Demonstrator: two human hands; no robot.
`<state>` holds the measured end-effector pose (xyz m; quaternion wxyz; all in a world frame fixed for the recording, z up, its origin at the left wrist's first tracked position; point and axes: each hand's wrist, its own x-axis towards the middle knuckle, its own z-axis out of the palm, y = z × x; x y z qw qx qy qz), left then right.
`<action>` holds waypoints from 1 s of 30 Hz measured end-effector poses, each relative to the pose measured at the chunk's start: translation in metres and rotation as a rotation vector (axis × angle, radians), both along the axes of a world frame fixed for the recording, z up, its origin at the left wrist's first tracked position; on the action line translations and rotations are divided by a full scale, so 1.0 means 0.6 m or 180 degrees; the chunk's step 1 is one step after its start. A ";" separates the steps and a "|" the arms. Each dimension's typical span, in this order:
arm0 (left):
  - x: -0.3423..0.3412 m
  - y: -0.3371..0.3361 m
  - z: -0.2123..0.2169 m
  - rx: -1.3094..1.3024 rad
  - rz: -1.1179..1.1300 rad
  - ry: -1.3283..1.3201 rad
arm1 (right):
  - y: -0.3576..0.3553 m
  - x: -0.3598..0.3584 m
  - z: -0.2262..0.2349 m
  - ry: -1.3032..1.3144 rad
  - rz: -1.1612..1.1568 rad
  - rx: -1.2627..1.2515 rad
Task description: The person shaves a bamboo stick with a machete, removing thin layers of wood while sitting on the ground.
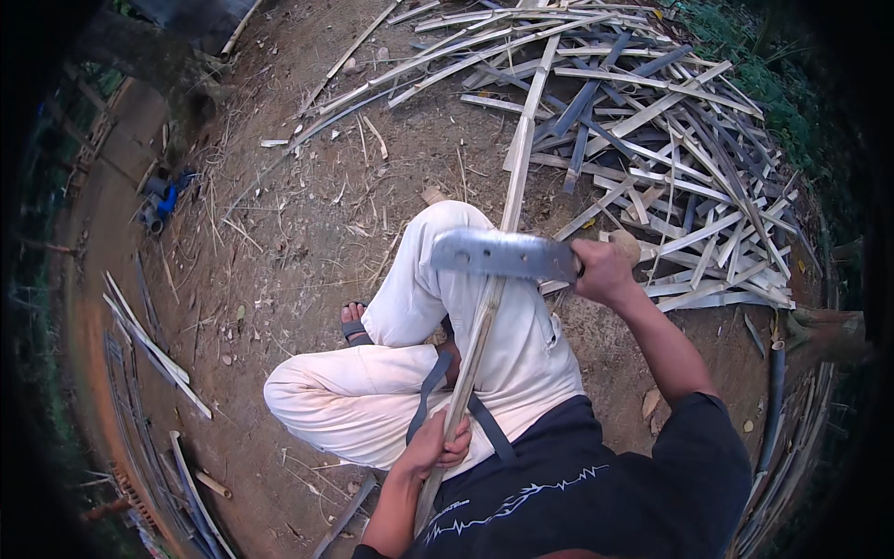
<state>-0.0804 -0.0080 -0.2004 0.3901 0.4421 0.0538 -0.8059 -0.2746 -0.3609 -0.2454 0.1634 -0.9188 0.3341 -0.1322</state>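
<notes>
A long, pale split-bamboo strip (481,326) slants from beside my waist, across my lap, up toward the pile ahead. Near its lower end, by my waist, my left hand (440,445) is wrapped round it. My right hand (605,270) grips a cleaver (503,254) whose broad metal blade has several round holes. The blade lies crosswise over the strip above my thigh and hides a short stretch of it. Whether the edge touches the bamboo I cannot tell; the blade is slightly blurred. Most of the cleaver's handle is hidden by my fingers.
A large heap of split bamboo pieces (670,140) spreads at the far right. Loose strips (158,349) and bamboo lengths (200,503) lie at the left. Another blade-like flat piece (346,515) rests near my left forearm. Bamboo poles (773,410) line the right side.
</notes>
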 end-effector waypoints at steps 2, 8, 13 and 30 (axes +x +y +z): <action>0.002 -0.010 0.004 -0.0045 -0.0063 -0.0019 | -0.048 0.001 0.001 0.0052 -0.0453 0.0072; 0.006 -0.010 -0.012 -0.0164 0.0055 0.0108 | 0.027 0.001 0.025 0.0267 0.0328 0.0148; 0.004 -0.020 -0.008 -0.0039 0.0053 0.0136 | -0.016 0.003 -0.001 0.0028 0.0013 0.0075; 0.008 -0.016 -0.024 -0.0039 0.0036 0.0318 | 0.001 0.019 -0.008 -0.0089 -0.0014 0.0031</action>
